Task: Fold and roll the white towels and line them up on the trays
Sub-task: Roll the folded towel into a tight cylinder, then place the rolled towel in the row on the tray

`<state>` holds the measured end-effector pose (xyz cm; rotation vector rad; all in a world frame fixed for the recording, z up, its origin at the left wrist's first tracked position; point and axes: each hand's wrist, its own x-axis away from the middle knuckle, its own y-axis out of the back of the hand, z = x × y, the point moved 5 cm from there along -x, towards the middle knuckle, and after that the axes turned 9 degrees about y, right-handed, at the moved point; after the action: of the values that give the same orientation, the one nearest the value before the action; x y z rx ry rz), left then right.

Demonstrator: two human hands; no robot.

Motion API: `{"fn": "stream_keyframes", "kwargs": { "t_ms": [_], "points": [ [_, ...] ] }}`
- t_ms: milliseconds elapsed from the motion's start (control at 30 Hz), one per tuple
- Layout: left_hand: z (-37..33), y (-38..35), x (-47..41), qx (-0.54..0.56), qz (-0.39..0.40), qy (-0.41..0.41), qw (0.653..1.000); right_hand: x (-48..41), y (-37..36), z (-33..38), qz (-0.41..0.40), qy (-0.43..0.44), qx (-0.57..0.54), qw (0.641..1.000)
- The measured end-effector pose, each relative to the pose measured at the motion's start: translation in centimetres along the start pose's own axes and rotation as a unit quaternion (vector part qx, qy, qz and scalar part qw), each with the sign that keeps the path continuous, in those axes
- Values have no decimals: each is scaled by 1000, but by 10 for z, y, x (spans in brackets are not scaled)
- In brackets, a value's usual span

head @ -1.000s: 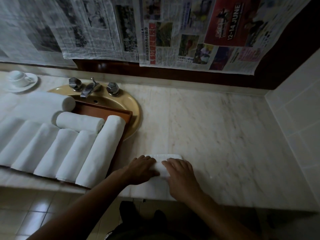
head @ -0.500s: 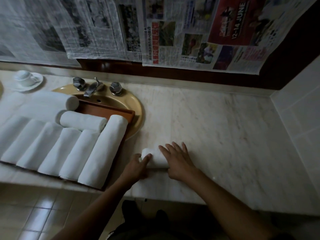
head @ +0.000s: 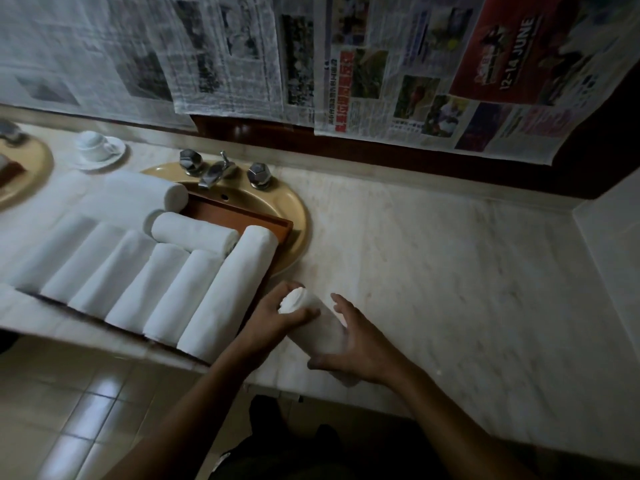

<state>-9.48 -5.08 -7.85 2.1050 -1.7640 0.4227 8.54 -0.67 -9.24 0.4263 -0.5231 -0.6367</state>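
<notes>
Rolled up since a moment ago, the small white terry towel roll (head: 313, 327) has swung from crosswise to pointing away, near the front edge of the pale marble counter (head: 450, 271). Its far end is grasped by the left hand (head: 273, 317); the right hand (head: 360, 344) cups its near end, thumb curled under. Just left, the brown wooden tray (head: 242, 216) carries a row of white rolled towels (head: 166, 282) over the yellow oval basin (head: 294, 216).
</notes>
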Motion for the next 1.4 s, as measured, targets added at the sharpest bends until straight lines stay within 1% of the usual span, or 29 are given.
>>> {"fn": "stream_keyframes", "kwargs": {
  "t_ms": [67, 133, 233, 333, 400, 467, 533, 667, 700, 767, 800, 833, 900, 967, 1033, 1067, 1133, 1200, 1300, 1333, 1400],
  "points": [
    [-21, 10, 9, -46, 44, -36, 997, -4, 1, 11, 33, 17, -19, 999],
    [-37, 23, 11, -91, 64, -69, 991, -10, 2, 27, 56, 50, -20, 997],
    [-50, 50, 9, -106, 52, -95, 988, -22, 0, 52, 17, 79, -17, 997],
    [-52, 80, 1, -66, 24, -86, 994, -37, -3, 73, -52, 116, 3, 992],
    [-54, 100, -6, -48, 8, -89, 995, -51, -3, 86, -82, 143, 31, 986],
    [-55, 121, -12, -34, -13, -101, 994, -66, -3, 100, -90, 159, 41, 982],
    [-56, 143, -17, -7, -32, -90, 995, -85, -5, 114, -92, 162, 44, 981],
    [-59, 196, -28, 28, -63, -80, 994, -134, -9, 153, -64, 148, 47, 986],
    [-60, 209, -30, 51, -72, -71, 994, -146, -6, 161, -63, 151, 48, 985],
    [-56, 248, -35, 95, -105, -44, 989, -181, -2, 175, -80, 151, 38, 984],
    [-53, 268, -37, 91, -130, -38, 987, -197, 2, 179, -94, 143, 36, 985],
    [-49, 289, -38, 52, -163, -39, 984, -213, 6, 183, -106, 132, 42, 985],
    [-39, 328, -38, -102, -224, -65, 967, -243, 15, 190, -113, 110, 75, 985],
    [-31, 355, -39, -245, -257, -93, 930, -270, 20, 197, -114, 88, 109, 984],
    [-19, 371, -41, -334, -268, -94, 899, -293, 21, 200, -117, 74, 137, 981],
    [-13, 378, -42, -364, -269, -87, 888, -305, 20, 200, -114, 70, 151, 979],
    [2, 385, -44, -399, -255, -70, 878, -327, 13, 198, -92, 61, 172, 979],
    [16, 388, -44, -419, -235, -61, 875, -348, 5, 192, -41, 46, 177, 982],
    [30, 386, -44, -441, -227, -82, 864, -369, -11, 184, 48, 20, 184, 982],
    [33, 386, -45, -449, -227, -88, 860, -373, -14, 181, 58, 10, 187, 981],
    [39, 386, -46, -466, -221, -95, 852, -377, -18, 175, 41, -3, 194, 980]
  ]
}}
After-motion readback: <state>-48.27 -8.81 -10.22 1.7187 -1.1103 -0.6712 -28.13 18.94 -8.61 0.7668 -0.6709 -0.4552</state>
